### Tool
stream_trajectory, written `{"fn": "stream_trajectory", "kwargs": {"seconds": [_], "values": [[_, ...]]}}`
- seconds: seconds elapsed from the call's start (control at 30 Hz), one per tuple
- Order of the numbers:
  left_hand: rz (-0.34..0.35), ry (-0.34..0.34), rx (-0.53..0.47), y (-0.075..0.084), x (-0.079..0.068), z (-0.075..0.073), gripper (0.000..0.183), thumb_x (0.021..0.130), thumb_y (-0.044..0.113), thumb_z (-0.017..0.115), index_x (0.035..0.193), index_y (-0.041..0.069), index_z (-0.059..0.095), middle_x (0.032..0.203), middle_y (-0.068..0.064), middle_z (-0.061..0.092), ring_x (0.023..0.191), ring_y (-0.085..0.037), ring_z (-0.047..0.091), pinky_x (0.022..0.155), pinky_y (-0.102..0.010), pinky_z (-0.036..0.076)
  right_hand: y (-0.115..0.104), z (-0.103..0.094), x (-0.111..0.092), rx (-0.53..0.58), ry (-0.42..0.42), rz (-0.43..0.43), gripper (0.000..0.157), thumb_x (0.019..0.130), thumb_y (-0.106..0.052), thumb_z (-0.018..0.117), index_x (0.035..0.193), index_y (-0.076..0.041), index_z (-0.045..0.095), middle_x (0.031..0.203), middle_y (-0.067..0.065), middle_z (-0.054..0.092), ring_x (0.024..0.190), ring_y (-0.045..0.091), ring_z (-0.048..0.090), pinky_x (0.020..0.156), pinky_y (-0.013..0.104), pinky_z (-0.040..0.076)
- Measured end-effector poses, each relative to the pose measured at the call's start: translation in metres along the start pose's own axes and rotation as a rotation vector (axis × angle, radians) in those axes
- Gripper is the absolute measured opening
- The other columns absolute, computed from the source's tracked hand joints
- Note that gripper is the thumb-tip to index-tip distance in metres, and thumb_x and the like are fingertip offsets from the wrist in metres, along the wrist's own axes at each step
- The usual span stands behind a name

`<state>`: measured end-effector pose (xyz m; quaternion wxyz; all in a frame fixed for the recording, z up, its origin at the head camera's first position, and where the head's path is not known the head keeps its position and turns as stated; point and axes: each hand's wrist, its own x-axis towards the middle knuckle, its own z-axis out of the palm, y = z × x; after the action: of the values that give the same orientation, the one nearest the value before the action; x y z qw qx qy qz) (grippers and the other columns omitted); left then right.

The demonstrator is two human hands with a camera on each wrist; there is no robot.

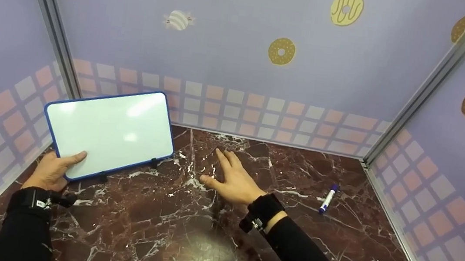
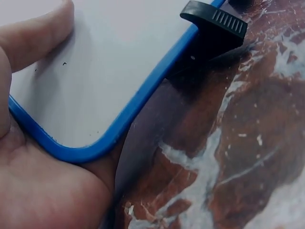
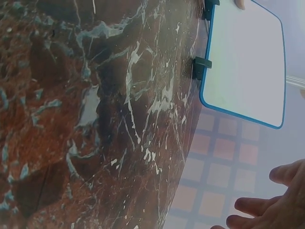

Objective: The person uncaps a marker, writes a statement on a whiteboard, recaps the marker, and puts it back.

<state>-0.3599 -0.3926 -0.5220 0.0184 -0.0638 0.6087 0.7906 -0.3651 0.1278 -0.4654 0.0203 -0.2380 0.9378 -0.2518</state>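
A small whiteboard with a blue frame leans back at the left of the table. Dark clips sit along its bottom edge. My left hand grips the board's lower left corner, the thumb lying over the white face and the other fingers hidden behind it. Over the middle of the table is my right hand, fingers spread and holding nothing, to the right of the board. In the right wrist view its fingers show at the lower right. A marker with a white barrel and purple-blue ends lies further right.
The table has a dark red marbled top with white veins. Lilac panels with donut and checker prints enclose it at the back and both sides, joined by grey metal posts at the corners.
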Motion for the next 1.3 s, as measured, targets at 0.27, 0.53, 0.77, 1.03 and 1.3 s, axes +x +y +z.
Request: {"fn": "stream_trajectory", "kwargs": {"seconds": [0.27, 0.53, 0.77, 1.03, 1.3], "values": [[0.036, -0.036, 0.013, 0.0, -0.002, 0.004, 0.009, 0.11, 0.011, 0.071, 0.105, 0.019, 0.073, 0.1, 0.005, 0.081, 0.092, -0.013, 0.079, 0.081, -0.028, 0.065, -0.003, -0.001, 0.003, 0.016, -0.007, -0.002, 0.111, 0.1, -0.087, 0.052, 0.181, -0.025, 0.01, 0.184, 0.019, 0.012, 0.168, 0.041, 0.02, 0.129, 0.062, 0.032], [0.04, -0.103, -0.015, -0.005, -0.004, 0.016, 0.011, 0.112, 0.01, 0.068, 0.111, 0.019, 0.075, 0.107, 0.004, 0.083, 0.099, -0.014, 0.08, 0.085, -0.032, 0.066, -0.004, 0.001, 0.005, 0.034, -0.01, 0.031, 0.117, 0.098, -0.089, 0.052, 0.181, -0.02, 0.006, 0.185, 0.019, 0.011, 0.166, 0.042, 0.026, 0.13, 0.061, 0.031], [0.061, -0.13, -0.021, -0.013, -0.005, 0.031, 0.018, 0.112, 0.006, 0.066, 0.115, 0.019, 0.079, 0.112, 0.001, 0.084, 0.104, -0.016, 0.081, 0.089, -0.033, 0.066, -0.008, 0.006, 0.008, 0.06, -0.014, 0.048, 0.122, 0.096, -0.089, 0.055, 0.18, -0.02, 0.001, 0.185, 0.017, 0.01, 0.166, 0.039, 0.027, 0.131, 0.059, 0.03], [0.063, -0.165, 0.033, -0.019, -0.006, 0.047, 0.015, 0.112, 0.009, 0.068, 0.117, 0.018, 0.079, 0.113, 0.003, 0.084, 0.106, -0.015, 0.08, 0.092, -0.033, 0.065, -0.009, 0.011, 0.011, 0.113, -0.014, 0.052, 0.124, 0.095, -0.09, 0.057, 0.18, -0.021, -0.001, 0.184, 0.02, 0.014, 0.166, 0.039, 0.026, 0.132, 0.058, 0.028], [0.073, -0.197, 0.052, -0.028, -0.006, 0.066, 0.018, 0.112, 0.005, 0.067, 0.116, 0.018, 0.078, 0.111, 0.001, 0.084, 0.104, -0.018, 0.081, 0.089, -0.036, 0.066, -0.006, 0.014, 0.013, 0.187, -0.031, 0.086, 0.127, 0.095, -0.088, 0.06, 0.18, -0.019, -0.004, 0.184, 0.02, 0.013, 0.165, 0.041, 0.029, 0.132, 0.059, 0.029]]}}
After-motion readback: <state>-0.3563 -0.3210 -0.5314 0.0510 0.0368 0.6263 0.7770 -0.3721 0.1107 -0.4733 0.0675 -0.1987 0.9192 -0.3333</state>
